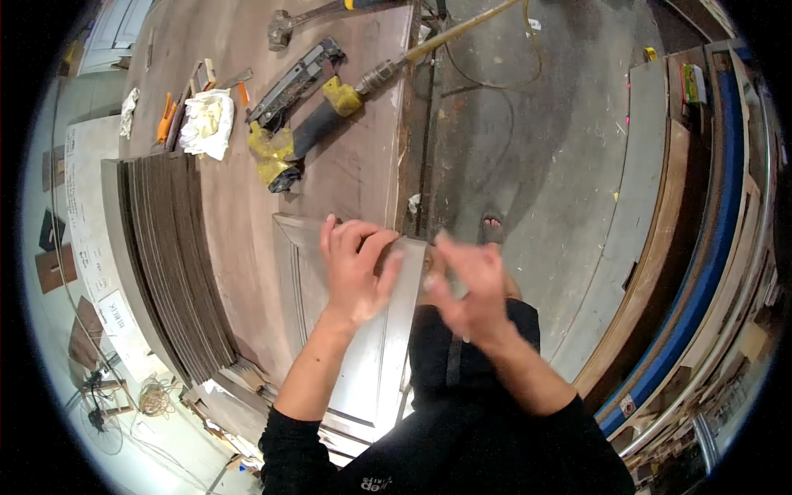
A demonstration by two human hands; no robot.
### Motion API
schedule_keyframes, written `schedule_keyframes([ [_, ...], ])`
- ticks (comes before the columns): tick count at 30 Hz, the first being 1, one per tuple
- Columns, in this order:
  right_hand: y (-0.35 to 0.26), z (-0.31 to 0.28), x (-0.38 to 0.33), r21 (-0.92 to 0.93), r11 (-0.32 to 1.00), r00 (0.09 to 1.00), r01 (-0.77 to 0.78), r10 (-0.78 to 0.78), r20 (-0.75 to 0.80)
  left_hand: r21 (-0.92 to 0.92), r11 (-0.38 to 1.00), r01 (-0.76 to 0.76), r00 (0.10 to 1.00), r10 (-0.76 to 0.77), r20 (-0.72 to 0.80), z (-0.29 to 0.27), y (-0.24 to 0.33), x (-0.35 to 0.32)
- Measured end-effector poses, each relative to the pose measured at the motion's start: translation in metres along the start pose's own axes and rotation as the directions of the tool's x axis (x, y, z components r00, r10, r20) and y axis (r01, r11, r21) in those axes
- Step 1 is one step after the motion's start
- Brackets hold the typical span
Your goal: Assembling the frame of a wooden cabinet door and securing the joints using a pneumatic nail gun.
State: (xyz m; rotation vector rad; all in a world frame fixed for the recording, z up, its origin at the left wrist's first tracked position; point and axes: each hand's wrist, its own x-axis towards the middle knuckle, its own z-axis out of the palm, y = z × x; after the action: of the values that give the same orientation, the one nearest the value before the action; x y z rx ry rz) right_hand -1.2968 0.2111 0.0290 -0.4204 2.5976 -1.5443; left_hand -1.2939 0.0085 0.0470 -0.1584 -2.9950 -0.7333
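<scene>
Steadying fingers at a panel's far edge

The left hand is over the grey framed panel, half open with its fingers bent and its thumb spread toward the right. Its fingertips are at the panel's far edge; whether they grip it cannot be told. The panel lies flat beneath this hand and reaches back under the left forearm toward the person's body, on the brown worktop.

The right hand is raised just beside the panel's far right corner, thumb and fingers parted. It is blurred — too much so to tell whether it has hold of anything small.

Beyond the left hand, and apart from it, a yellow and black nail gun lies on its side, with a hose running off from it to the right. Farther out from that hand is a hammer. Away to its left stands a row of thin brown boards, with a crumpled white cloth past their far end and an orange-handled tool next to the cloth. Beyond the right hand — lower down — is the grey floor.
</scene>
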Motion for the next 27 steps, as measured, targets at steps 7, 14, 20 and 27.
schedule_keyframes([
  [7,-0.031,0.021,0.198,-0.053,0.844,0.839,0.534,-0.536,-0.09,0.129,0.979,0.16,0.986,-0.165,0.029,0.004,0.031,-0.009],
  [14,-0.044,0.09,0.253,-0.227,0.735,0.725,0.639,-0.476,0.499,0.104,0.989,0.109,0.994,-0.106,-0.034,0.013,0.038,-0.002],
  [20,-0.05,0.03,0.197,0.177,0.859,0.822,0.481,-0.512,0.25,0.119,0.987,0.112,0.993,-0.108,-0.035,0.014,0.035,-0.004],
  [27,-0.014,-0.092,0.088,0.636,0.768,0.988,0.077,-0.143,0.052,0.093,0.991,0.091,0.994,-0.085,-0.071,0.014,0.032,-0.008],
])
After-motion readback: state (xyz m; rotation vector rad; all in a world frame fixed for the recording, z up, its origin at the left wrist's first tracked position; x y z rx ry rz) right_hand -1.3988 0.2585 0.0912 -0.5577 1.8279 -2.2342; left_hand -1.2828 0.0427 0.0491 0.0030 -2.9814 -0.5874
